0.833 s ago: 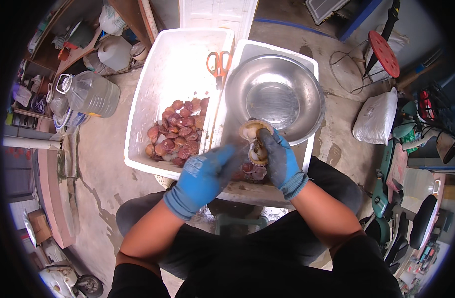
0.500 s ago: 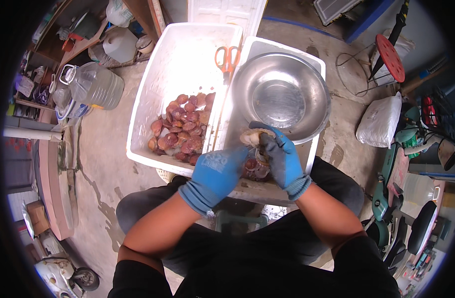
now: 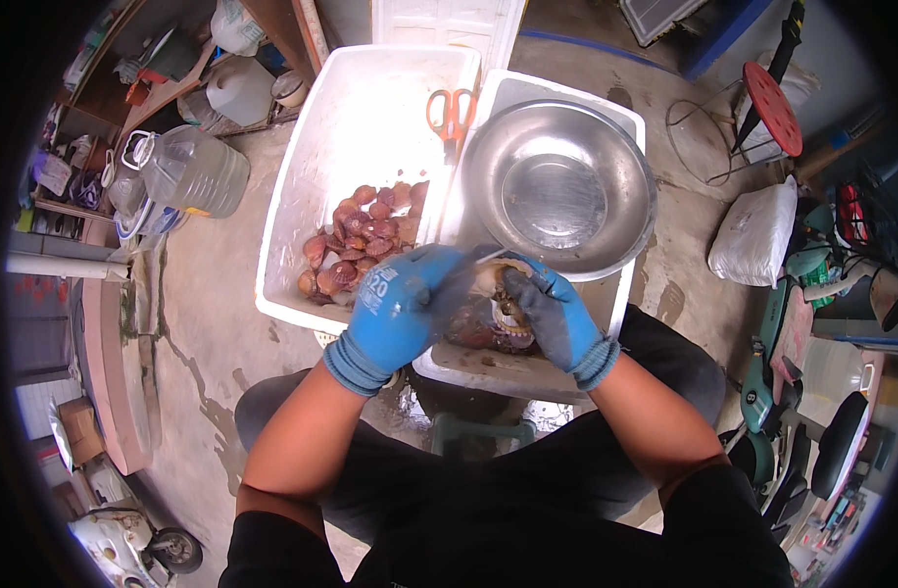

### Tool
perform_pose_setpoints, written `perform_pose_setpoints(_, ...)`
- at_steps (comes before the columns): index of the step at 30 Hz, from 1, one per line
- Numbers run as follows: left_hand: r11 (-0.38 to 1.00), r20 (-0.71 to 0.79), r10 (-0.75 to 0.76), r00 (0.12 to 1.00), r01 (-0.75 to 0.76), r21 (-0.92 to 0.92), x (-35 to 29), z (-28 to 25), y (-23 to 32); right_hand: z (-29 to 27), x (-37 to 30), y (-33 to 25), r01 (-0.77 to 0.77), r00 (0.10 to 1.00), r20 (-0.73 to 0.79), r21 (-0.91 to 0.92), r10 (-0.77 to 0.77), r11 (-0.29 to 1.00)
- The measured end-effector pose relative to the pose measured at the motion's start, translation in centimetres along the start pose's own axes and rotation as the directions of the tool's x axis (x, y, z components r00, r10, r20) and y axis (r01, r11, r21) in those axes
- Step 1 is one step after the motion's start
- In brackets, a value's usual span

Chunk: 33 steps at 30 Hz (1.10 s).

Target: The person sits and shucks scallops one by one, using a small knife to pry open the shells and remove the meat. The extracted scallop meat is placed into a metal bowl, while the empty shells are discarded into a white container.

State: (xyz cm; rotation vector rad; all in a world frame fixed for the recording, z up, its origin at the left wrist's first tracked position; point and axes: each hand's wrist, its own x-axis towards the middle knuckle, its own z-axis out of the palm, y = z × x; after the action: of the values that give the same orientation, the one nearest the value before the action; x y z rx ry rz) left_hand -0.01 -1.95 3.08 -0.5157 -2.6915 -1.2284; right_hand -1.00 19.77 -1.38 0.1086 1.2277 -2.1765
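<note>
Both of my hands wear blue gloves with dark palms and fingers. My right hand (image 3: 555, 309) grips an opened scallop (image 3: 490, 281), its pale inside showing. My left hand (image 3: 395, 299) is closed beside it, fingers blurred, with a thin blade-like tool (image 3: 492, 254) reaching toward the shell. Under the hands, more scallops (image 3: 473, 330) lie in the near end of a foam tray (image 3: 493, 370). A steel basin (image 3: 555, 201) rests in the far part of that tray. To the left, a deep white foam box (image 3: 302, 176) holds a heap of reddish scallops (image 3: 356, 240).
Orange-handled scissors (image 3: 451, 118) lie at the rim between box and tray. A large water jug (image 3: 199, 171) stands left on the concrete floor. Right are a red-topped stool (image 3: 770, 110), a white sack (image 3: 752, 235) and a green scooter (image 3: 762, 363). My knees flank the tray.
My left hand has moved up and left, and its fingers are now blurred beside the shell. My right hand still holds the scallop, slightly lower and turned.
</note>
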Motion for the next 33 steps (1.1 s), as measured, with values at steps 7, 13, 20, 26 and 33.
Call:
perform_pose_setpoints(7, 0.957, -0.026, 0.246, 0.969, -0.238, 0.163, -0.1, 0.4, 0.2, -1.9, 0.0, -1.1, 0.517, 0.855, 0.486, -0.759, -0.183, 0.397)
perform_pose_setpoints(13, 0.975, -0.078, 0.215, 0.974, -0.209, 0.073, -0.2, 0.7, -0.9, -1.2, 0.0, -0.7, -0.123, 0.957, 0.236, -0.200, 0.169, 0.972)
perform_pose_setpoints(20, 0.803, 0.049, -0.506, 0.861, 0.491, -0.338, 0.8, 1.3, -4.7, -3.1, 0.1, 0.7, -0.291, 0.926, 0.252, -0.005, 0.282, 0.957)
perform_pose_setpoints(26, 0.424, 0.356, -0.534, 0.767, 0.607, -0.672, 1.7, 2.4, -2.5, -3.9, 0.1, 3.6, 0.058, 0.994, 0.113, -0.557, 0.006, 0.829)
perform_pose_setpoints(33, 0.824, 0.359, -0.322, 0.876, 0.446, -0.350, -0.7, 2.2, 0.7, -4.3, 1.5, 3.0, 0.009, 0.984, -0.176, -0.021, -0.013, 1.000)
